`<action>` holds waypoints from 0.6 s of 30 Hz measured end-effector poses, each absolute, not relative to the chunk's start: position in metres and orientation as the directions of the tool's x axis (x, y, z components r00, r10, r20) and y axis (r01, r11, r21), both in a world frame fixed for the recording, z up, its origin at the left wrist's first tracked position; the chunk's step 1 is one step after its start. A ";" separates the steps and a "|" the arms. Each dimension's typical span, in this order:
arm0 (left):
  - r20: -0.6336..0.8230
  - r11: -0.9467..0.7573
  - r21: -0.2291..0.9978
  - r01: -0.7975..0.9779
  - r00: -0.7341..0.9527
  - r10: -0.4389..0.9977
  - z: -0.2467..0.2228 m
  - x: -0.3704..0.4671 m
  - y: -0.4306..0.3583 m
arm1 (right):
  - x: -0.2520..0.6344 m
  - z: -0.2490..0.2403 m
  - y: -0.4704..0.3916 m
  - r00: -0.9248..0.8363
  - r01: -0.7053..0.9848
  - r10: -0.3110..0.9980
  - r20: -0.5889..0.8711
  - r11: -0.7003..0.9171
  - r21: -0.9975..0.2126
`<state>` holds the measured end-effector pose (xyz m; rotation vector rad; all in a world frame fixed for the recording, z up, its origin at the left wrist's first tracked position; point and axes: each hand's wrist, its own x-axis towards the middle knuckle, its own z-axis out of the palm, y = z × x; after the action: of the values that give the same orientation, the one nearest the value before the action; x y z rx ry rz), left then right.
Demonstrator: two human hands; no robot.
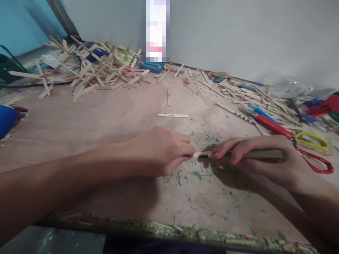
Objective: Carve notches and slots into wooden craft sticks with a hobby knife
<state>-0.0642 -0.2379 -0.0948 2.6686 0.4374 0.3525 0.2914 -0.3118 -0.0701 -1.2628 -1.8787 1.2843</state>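
My left hand (172, 151) pinches one end of a wooden craft stick (203, 153) just above the table. The hand itself covers most of that stick. My right hand (267, 158) is closed round the olive handle of a craft knife (265, 154), its fingers pressed along the top. The knife's dark, narrow tip points left and lies against or just beside the stick; I cannot tell which. Beyond my left hand, a single craft stick with a slit or mark in its middle (173, 115) lies flat. Another thin stick (168, 97) lies farther back, pointing away from me.
Joined craft sticks (106, 70) form a tangled heap at back left. Loose sticks (251, 93) pile up at right, near a patterned pencil (234, 113), a red-handled cutter (272, 125) and scissors with yellow and red loops (315, 139). Green shavings (197, 174) dot the wooden table (79, 116).
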 end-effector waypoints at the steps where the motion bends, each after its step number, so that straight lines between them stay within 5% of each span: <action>1: 0.178 -0.867 0.432 0.247 0.919 0.351 -0.095 -0.064 -0.238 | 0.291 -0.070 -0.313 -0.412 0.405 0.908 -0.079 0.105 -0.908; 18: 0.185 -0.846 0.473 0.245 0.912 0.367 -0.090 -0.065 -0.241 | 0.215 -0.032 -0.301 -0.319 0.365 0.939 -0.130 -0.005 -0.931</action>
<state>-0.0654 -0.2413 -0.0898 2.6227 0.4433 0.3732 0.2149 -0.3011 -0.0321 -1.3527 -1.7169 1.3226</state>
